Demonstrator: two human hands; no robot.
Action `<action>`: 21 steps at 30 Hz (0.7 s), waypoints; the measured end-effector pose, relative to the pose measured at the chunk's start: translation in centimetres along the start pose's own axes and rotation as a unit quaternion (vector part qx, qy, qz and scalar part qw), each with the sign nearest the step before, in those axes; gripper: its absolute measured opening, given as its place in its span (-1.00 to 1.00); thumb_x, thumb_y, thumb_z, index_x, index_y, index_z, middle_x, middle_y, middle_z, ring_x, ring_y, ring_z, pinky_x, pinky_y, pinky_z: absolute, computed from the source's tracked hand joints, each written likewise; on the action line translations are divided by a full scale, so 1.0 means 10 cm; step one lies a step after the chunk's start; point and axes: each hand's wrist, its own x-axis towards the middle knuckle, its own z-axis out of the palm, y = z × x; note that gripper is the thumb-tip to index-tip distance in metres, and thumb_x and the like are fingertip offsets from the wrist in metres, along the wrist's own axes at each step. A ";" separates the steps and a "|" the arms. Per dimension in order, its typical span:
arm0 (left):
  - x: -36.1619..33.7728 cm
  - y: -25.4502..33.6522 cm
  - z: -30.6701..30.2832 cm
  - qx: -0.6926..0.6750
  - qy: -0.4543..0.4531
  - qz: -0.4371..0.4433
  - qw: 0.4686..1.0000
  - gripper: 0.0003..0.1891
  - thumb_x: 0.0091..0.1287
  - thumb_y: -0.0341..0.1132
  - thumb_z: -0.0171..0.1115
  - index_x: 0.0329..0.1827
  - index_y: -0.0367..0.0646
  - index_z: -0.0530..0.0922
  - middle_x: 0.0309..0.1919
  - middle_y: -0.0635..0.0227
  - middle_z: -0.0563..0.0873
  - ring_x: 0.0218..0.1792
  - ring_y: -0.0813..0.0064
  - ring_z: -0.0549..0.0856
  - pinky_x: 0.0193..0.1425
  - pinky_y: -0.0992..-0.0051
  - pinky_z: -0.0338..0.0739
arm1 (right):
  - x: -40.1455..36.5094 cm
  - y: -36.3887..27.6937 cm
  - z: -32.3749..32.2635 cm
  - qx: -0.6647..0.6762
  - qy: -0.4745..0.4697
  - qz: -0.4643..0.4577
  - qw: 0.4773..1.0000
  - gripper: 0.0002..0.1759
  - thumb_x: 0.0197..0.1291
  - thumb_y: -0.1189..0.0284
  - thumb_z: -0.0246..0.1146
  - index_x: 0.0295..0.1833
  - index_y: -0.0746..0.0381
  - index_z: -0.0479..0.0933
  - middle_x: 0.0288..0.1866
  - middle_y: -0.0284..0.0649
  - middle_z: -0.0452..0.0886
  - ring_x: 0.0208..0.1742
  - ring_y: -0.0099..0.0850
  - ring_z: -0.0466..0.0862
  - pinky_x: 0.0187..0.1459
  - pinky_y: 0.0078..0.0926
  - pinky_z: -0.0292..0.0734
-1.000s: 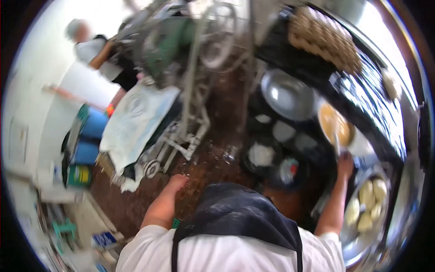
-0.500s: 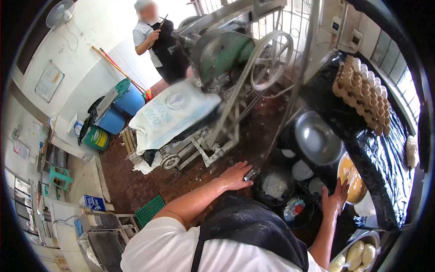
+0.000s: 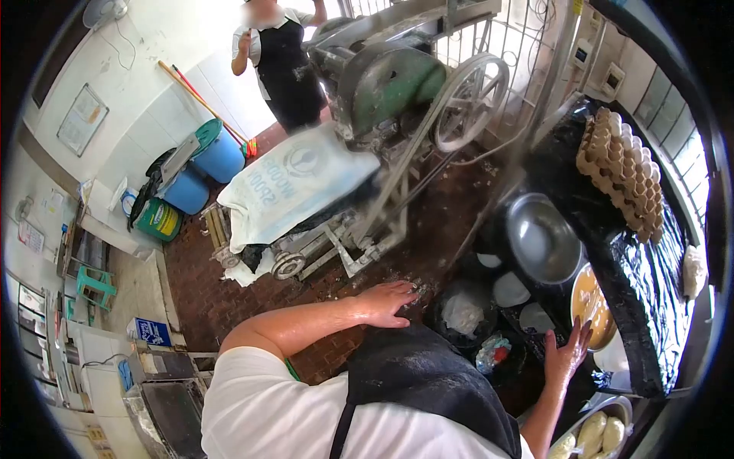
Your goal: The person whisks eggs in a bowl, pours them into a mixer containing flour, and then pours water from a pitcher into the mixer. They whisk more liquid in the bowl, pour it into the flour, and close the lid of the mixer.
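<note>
My left hand [image 3: 384, 304], whitish with residue at the fingertips, is held out over the brick floor in front of my dark apron [image 3: 428, 375]. Its fingers are extended and nothing is in it. On the other side, my right hand [image 3: 567, 354] has its fingers spread, also holding nothing. Its fingertips overlap the near edge of a metal bowl [image 3: 595, 302] of orange-brown liquid. Between the hands, low down, stand a dark container with a whitish mass [image 3: 462, 314] and another with crumpled plastic and something red [image 3: 495, 354].
A large metal bowl [image 3: 543, 239] sits beside a black-covered table [image 3: 631, 268] carrying stacked egg trays [image 3: 621, 172]. Pale lumps fill a pan [image 3: 600, 434] at lower right. Ahead are a belt-driven machine [image 3: 394, 88], a white sack [image 3: 298, 183] and a person [image 3: 287, 69] in an apron.
My left hand has drawn back leftward from the dark container. My right hand has come slightly away from the liquid's bowl. The view has shifted, and the other person's arms are raised.
</note>
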 end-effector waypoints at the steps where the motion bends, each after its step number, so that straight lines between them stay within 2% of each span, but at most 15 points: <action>1: -0.04 -0.03 -0.02 -0.006 0.003 -0.022 1.000 -0.21 0.19 0.06 0.24 0.41 -0.19 0.25 0.43 -0.03 0.19 0.45 0.04 0.16 0.49 0.24 0.12 | 0.01 0.02 0.02 0.005 0.001 0.009 1.000 -0.15 -0.04 0.25 0.41 0.40 0.17 0.25 0.48 0.11 0.12 0.48 0.09 0.10 0.41 0.04 0.05; 3: -0.04 -0.06 0.00 -0.011 0.008 -0.043 0.999 -0.22 0.19 0.05 0.25 0.40 -0.20 0.26 0.42 -0.04 0.21 0.45 0.05 0.18 0.48 0.24 0.14 | -0.01 0.04 0.08 0.029 0.011 -0.005 1.000 -0.15 -0.03 0.25 0.41 0.40 0.16 0.25 0.47 0.13 0.12 0.48 0.10 0.10 0.41 0.04 0.06; 5: 0.05 -0.05 0.12 -0.074 0.079 -0.084 0.991 -0.24 0.20 0.03 0.25 0.39 -0.20 0.26 0.40 -0.04 0.24 0.43 0.07 0.22 0.47 0.24 0.17 | -0.04 -0.08 0.18 0.040 -0.001 -0.007 0.999 -0.15 -0.03 0.25 0.41 0.40 0.16 0.24 0.47 0.14 0.12 0.48 0.10 0.10 0.41 0.05 0.06; 8: 0.23 0.08 0.25 -0.149 0.133 -0.088 0.976 -0.26 0.22 0.02 0.24 0.39 -0.19 0.27 0.39 -0.03 0.26 0.41 0.05 0.25 0.46 0.24 0.19 | -0.07 -0.28 0.21 0.070 -0.027 -0.012 0.997 -0.14 -0.04 0.25 0.41 0.40 0.16 0.24 0.47 0.15 0.13 0.48 0.10 0.10 0.41 0.05 0.04; 14: 0.27 0.13 0.32 -0.135 0.089 -0.023 0.987 -0.28 0.22 0.01 0.25 0.37 -0.18 0.30 0.40 -0.02 0.26 0.40 0.07 0.28 0.45 0.25 0.21 | 0.00 -0.47 0.13 0.066 -0.070 -0.018 0.995 -0.15 -0.04 0.24 0.41 0.40 0.16 0.24 0.48 0.13 0.12 0.50 0.08 0.08 0.42 0.04 0.03; 19: 0.22 -0.01 0.14 -0.146 0.095 -0.102 0.979 -0.31 0.22 -0.01 0.25 0.37 -0.16 0.32 0.40 -0.01 0.26 0.41 0.08 0.26 0.45 0.25 0.21 | 0.02 -0.61 0.10 0.079 -0.081 -0.012 0.994 -0.17 -0.04 0.25 0.40 0.38 0.18 0.26 0.48 0.14 0.12 0.49 0.10 0.08 0.42 0.04 0.03; 21: 0.25 -0.04 0.12 -0.144 0.100 -0.097 0.980 -0.31 0.22 -0.01 0.24 0.37 -0.15 0.32 0.40 0.00 0.26 0.41 0.08 0.26 0.45 0.25 0.21 | 0.02 -0.68 0.09 0.083 -0.093 -0.006 0.992 -0.17 -0.05 0.26 0.40 0.37 0.19 0.28 0.47 0.14 0.12 0.49 0.10 0.08 0.42 0.04 0.04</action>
